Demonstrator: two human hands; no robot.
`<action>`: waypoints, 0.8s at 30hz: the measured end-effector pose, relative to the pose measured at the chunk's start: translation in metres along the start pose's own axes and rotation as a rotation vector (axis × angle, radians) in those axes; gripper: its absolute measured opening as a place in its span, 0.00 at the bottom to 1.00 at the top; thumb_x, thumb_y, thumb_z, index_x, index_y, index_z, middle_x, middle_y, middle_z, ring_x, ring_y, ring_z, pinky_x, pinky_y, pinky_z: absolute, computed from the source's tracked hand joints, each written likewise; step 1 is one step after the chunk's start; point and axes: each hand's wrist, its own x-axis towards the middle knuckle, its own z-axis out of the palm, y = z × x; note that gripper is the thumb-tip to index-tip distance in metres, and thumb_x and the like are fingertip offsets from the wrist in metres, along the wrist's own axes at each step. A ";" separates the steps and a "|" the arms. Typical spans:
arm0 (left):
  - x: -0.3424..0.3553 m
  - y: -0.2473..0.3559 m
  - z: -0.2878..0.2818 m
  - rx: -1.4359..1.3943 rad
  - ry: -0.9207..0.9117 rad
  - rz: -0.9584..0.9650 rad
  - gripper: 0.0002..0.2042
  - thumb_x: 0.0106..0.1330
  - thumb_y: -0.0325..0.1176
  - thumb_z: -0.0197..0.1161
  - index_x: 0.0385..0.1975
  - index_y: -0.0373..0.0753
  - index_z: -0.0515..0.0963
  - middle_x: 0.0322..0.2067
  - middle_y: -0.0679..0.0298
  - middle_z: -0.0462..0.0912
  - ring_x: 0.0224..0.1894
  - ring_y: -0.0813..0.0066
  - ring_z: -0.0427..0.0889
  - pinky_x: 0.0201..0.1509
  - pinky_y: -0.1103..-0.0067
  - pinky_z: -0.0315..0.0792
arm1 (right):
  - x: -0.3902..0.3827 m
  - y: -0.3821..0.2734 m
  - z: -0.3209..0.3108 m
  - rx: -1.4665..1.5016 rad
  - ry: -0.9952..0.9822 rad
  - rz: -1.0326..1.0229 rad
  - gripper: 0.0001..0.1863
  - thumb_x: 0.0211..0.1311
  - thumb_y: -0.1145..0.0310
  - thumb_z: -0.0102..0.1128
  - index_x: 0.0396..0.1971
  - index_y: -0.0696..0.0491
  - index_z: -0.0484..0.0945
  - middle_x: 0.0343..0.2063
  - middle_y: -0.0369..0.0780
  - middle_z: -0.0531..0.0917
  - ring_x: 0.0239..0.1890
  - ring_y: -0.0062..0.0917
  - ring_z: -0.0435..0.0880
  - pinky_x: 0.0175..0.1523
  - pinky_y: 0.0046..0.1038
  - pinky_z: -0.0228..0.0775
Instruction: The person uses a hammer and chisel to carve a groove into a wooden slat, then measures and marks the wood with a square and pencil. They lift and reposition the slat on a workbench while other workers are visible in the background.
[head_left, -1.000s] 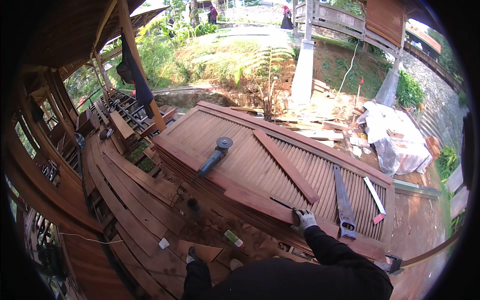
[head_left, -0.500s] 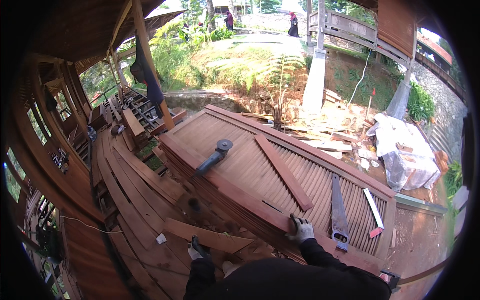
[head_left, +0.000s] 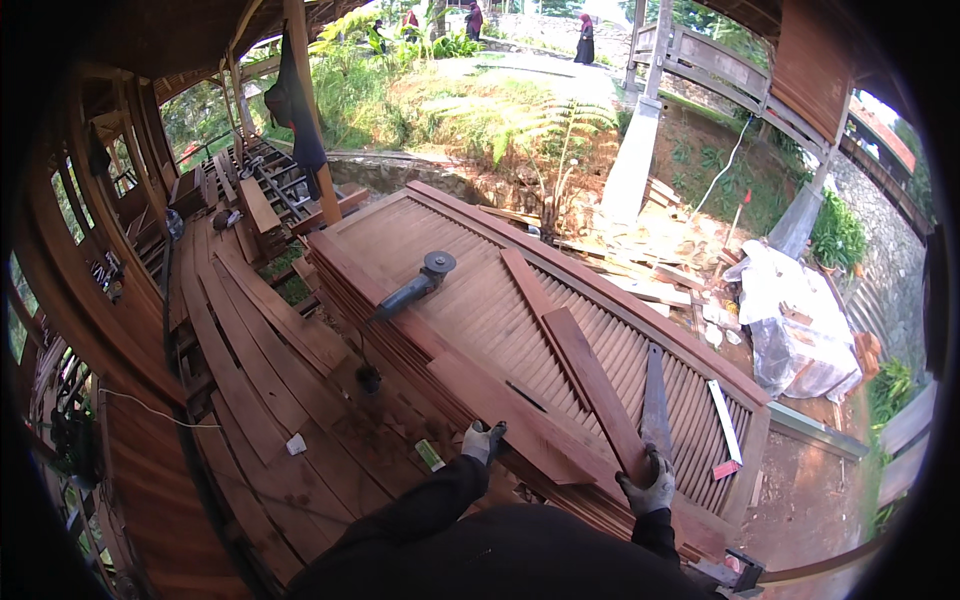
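Observation:
My left hand (head_left: 483, 442), in a grey and dark glove, grips the lower edge of a wide reddish wooden board (head_left: 500, 412) with a slanted end. The board overlaps the near edge of a stack of louvred wooden shutters (head_left: 470, 265). My right hand (head_left: 648, 487), also gloved, is closed round the near end of a narrow wooden strip (head_left: 595, 385), which slants over the louvres. Beyond it lies a second wooden strip (head_left: 525, 280), partly covered. A handsaw (head_left: 655, 400) rests just right of my right hand, and an angle grinder (head_left: 415, 285) sits on the stack farther left.
A white and red try square (head_left: 724, 425) lies at the stack's right end. Long planks (head_left: 250, 365) cover the floor at left, with a small green box (head_left: 429, 455) near my left arm. A wooden post (head_left: 310, 110) stands behind; plastic sheeting (head_left: 805, 350) covers a pile at right.
My left hand has brought the wide board up and right, onto the stack's near edge. My right hand has moved from the shutter's edge and now holds a narrow strip.

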 end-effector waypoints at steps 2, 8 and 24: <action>-0.010 0.005 0.035 0.094 0.024 -0.124 0.15 0.63 0.30 0.72 0.44 0.37 0.73 0.36 0.61 0.81 0.31 0.72 0.81 0.30 0.73 0.77 | -0.012 0.017 -0.009 -0.006 0.016 0.044 0.48 0.36 0.53 0.83 0.60 0.54 0.73 0.55 0.49 0.77 0.61 0.46 0.73 0.68 0.43 0.63; 0.006 -0.028 0.043 0.191 0.113 -0.119 0.13 0.63 0.34 0.72 0.39 0.36 0.75 0.32 0.61 0.83 0.27 0.72 0.81 0.27 0.74 0.75 | -0.032 0.016 -0.020 -0.063 -0.035 0.038 0.47 0.37 0.53 0.84 0.60 0.54 0.73 0.57 0.51 0.76 0.62 0.47 0.72 0.68 0.43 0.64; -0.004 0.008 0.043 -0.033 -0.038 -0.508 0.17 0.71 0.39 0.63 0.45 0.28 0.71 0.31 0.45 0.84 0.26 0.49 0.87 0.26 0.62 0.84 | -0.009 -0.006 0.000 -0.025 -0.160 -0.077 0.46 0.37 0.52 0.81 0.61 0.51 0.74 0.55 0.46 0.79 0.62 0.43 0.73 0.69 0.43 0.61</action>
